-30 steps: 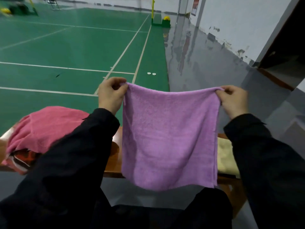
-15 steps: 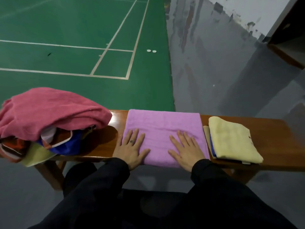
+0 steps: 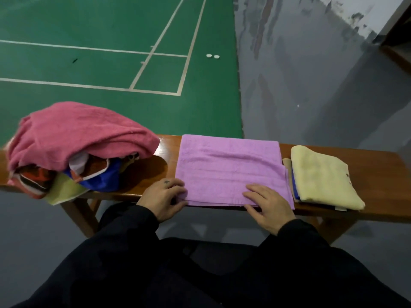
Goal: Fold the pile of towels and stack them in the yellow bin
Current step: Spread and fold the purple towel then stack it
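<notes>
Lying flat on the middle of the wooden bench (image 3: 375, 165), the purple towel (image 3: 231, 170) is folded into a rectangle that reaches from the bench's far edge to its near edge. The left hand (image 3: 163, 197) sits at the towel's near left corner, knuckles up, fingers curled onto the cloth's edge with the thumb below it, pinching that corner. The right hand (image 3: 266, 207) rests palm down near the near right corner, fingers fairly straight and spread on the towel, the thumb along the near edge; whether it grips the hem I cannot tell. Both black sleeves (image 3: 295, 236) come in from the near side over the bench's front edge. Toward the bench's left end is the unfolded pile of towels (image 3: 73, 138), a pink one on top. Just beside the purple towel on the right, a folded yellow towel (image 3: 320, 174) tops a small stack.
</notes>
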A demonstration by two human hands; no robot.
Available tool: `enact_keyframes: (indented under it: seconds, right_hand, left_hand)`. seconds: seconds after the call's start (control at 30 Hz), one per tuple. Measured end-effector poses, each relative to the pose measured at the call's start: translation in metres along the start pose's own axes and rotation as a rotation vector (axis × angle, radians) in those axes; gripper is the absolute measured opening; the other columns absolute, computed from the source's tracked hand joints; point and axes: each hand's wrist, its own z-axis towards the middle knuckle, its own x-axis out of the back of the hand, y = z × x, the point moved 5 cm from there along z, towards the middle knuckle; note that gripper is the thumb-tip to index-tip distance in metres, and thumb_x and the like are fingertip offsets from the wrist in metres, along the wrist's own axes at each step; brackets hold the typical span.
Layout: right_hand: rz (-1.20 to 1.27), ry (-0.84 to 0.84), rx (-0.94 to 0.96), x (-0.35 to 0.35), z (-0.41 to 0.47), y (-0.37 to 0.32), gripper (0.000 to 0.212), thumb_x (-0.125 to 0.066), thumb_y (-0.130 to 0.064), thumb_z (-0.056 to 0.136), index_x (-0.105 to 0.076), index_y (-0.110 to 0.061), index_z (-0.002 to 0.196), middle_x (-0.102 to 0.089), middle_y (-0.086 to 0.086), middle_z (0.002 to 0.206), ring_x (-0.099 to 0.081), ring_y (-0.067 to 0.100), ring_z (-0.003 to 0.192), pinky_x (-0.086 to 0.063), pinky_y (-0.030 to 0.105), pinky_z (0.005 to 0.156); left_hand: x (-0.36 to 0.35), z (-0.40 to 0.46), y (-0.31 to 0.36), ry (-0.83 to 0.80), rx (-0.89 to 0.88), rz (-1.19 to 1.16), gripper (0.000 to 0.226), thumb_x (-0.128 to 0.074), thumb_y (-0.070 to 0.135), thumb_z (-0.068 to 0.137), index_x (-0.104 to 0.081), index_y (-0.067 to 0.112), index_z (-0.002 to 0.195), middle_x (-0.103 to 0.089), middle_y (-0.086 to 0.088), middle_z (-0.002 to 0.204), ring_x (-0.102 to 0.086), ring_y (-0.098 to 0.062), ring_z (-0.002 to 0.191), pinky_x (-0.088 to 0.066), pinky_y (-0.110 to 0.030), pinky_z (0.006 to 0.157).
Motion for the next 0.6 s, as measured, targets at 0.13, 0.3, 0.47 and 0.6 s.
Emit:
enact_keyframes:
  seconds: [0.13,0.3,0.47,0.6]
  right_hand:
    - [0.004,-0.053,-0.007,0.000,-0.004,0.010,0.046,-0.044,-0.050,0.102,-0.073,-0.021,0.123,-0.065,0.000,0.137,-0.061,0.020,0.126,-0.052,0.039,0.105]
    - [0.021,-0.047,-0.039,-0.001,-0.003,0.012,0.040,-0.046,-0.039,0.100,-0.075,-0.021,0.122,-0.067,0.002,0.136,-0.062,0.022,0.127,-0.051,0.043,0.106]
    - [0.001,-0.059,-0.050,0.004,-0.005,0.009,0.043,-0.048,-0.044,0.099,-0.072,-0.022,0.127,-0.063,-0.002,0.141,-0.055,0.021,0.135,-0.040,0.042,0.115]
    - [-0.008,-0.053,-0.049,0.006,-0.009,0.008,0.041,-0.052,-0.042,0.097,-0.071,-0.022,0.127,-0.063,-0.002,0.141,-0.055,0.019,0.134,-0.044,0.045,0.113]
  left_hand:
    - [0.007,0.000,0.004,0.008,-0.062,0.021,0.016,-0.076,0.035,0.082,-0.073,0.027,0.096,-0.069,0.010,0.110,-0.066,-0.017,0.089,-0.055,-0.029,0.072]
    - [0.010,-0.003,0.007,0.051,-0.048,0.020,0.022,-0.057,0.036,0.095,-0.076,0.024,0.100,-0.071,0.010,0.109,-0.067,-0.016,0.093,-0.058,-0.034,0.075]
    - [0.027,-0.004,0.017,0.262,-0.026,0.041,0.020,-0.054,0.020,0.096,-0.072,0.013,0.101,-0.071,0.001,0.102,-0.062,-0.026,0.088,-0.054,-0.035,0.069]
    - [0.029,-0.012,0.029,0.274,-0.187,0.146,0.014,-0.067,0.011,0.086,-0.070,0.012,0.100,-0.068,-0.001,0.104,-0.061,-0.026,0.090,-0.050,-0.040,0.073]
